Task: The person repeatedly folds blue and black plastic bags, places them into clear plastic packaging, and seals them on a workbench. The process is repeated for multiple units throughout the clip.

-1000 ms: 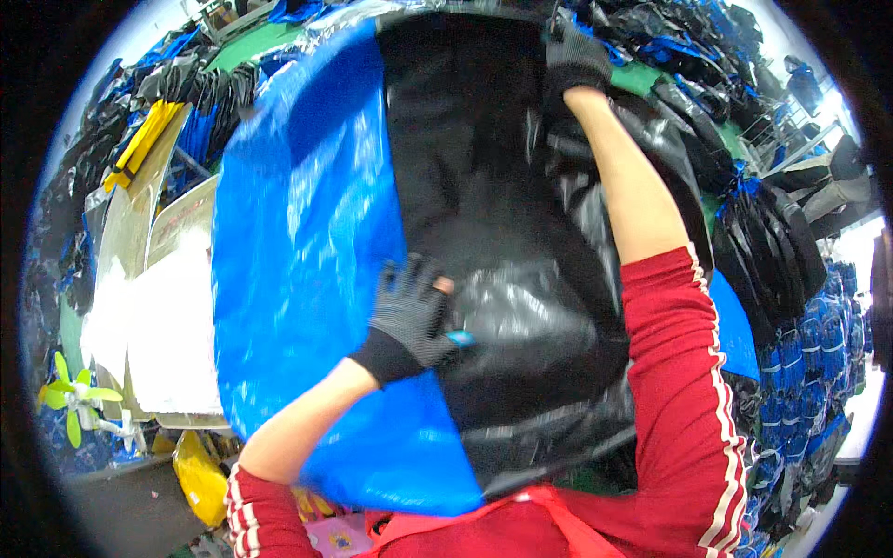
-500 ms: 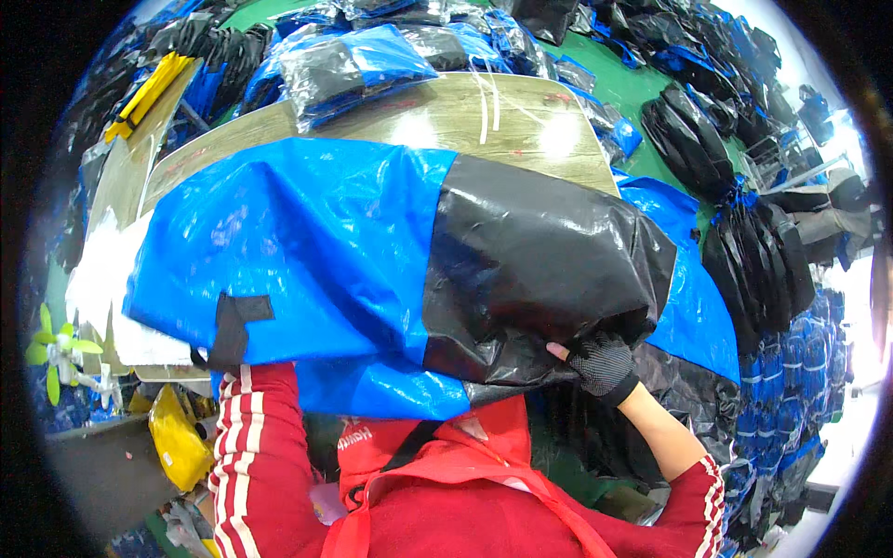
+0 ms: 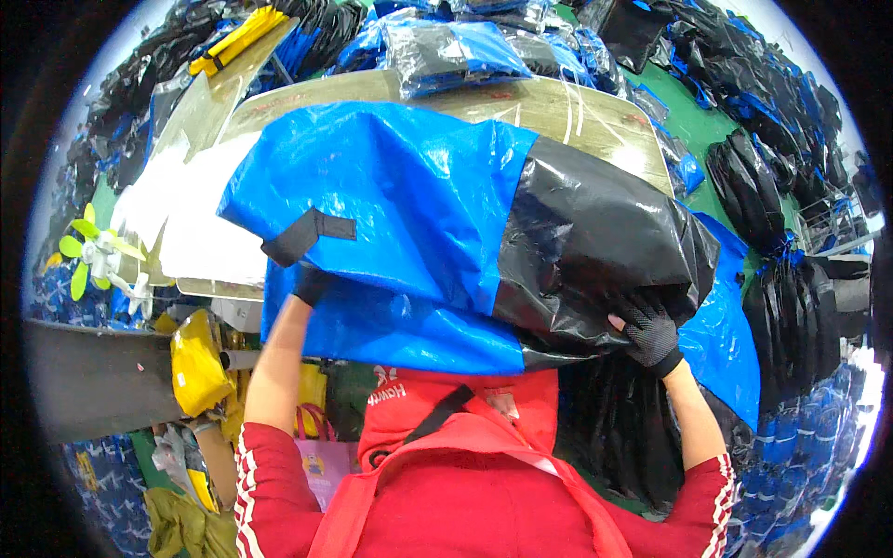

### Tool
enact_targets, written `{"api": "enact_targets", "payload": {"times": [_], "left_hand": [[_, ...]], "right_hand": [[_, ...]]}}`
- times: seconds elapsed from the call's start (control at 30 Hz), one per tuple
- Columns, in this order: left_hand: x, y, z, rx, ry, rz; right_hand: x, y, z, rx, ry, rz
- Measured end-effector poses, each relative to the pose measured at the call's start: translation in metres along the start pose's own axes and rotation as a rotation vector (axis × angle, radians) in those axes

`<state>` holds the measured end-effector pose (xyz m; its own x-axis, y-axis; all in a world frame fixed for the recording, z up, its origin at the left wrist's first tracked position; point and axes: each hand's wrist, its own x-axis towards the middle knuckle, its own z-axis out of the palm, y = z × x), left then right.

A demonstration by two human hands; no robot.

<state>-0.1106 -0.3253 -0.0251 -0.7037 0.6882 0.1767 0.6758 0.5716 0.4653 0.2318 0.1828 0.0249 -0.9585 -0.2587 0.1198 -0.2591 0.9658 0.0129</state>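
A large blue and black bag of shiny coated fabric (image 3: 409, 195) lies across the table in front of me, its blue part left and its black part right. A black webbing strap (image 3: 307, 234) is attached near its left end. My left hand (image 3: 314, 285), in a dark glove, reaches in at the bag's lower left edge below the strap; blue fabric hides its fingers. My right hand (image 3: 649, 337), in a black mesh glove with the thumb tip bare, grips the black part at its near right side.
The wooden table (image 3: 372, 88) holds clear-wrapped folded bags (image 3: 456, 58) at its far edge. More blue sheeting (image 3: 730, 325) hangs at the right. Black bundles (image 3: 791, 325) stand beyond it. A small green-bladed fan (image 3: 93, 249) and yellow material (image 3: 200, 363) are at the left.
My left forearm, earlier mostly covered by the bag, now shows down to the gloved wrist at its edge. The whole view has shifted, putting the table and bag farther right in the picture.
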Motion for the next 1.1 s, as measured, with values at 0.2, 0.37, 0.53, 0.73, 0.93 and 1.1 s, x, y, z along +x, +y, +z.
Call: {"api": "enact_targets", "payload": {"times": [0.2,0.37,0.53,0.73,0.93,1.1], "left_hand": [[0.098,-0.086,-0.177,-1.401,-0.381,-0.425],[0.097,-0.091,-0.175,-1.069,-0.109,-0.391],[0.022,-0.074,-0.096,-1.402,0.0,-0.529],[-0.003,-0.057,-0.056,-1.125,0.109,-0.308],[0.029,-0.091,-0.064,-1.634,-0.197,-0.498],[0.045,-0.112,-0.05,-0.898,-0.06,-0.696]], "right_hand": [[0.008,-0.006,-0.035,-0.084,-0.242,-0.009],[0.086,-0.071,-0.114,-0.133,-0.378,0.177],[0.221,-0.197,-0.089,0.207,-0.088,0.092],[0.264,-0.184,0.014,0.231,-0.147,-0.145],[0.254,-0.203,0.014,0.254,-0.559,-0.389],[0.276,-0.15,0.035,0.705,-0.309,-0.133]]}}
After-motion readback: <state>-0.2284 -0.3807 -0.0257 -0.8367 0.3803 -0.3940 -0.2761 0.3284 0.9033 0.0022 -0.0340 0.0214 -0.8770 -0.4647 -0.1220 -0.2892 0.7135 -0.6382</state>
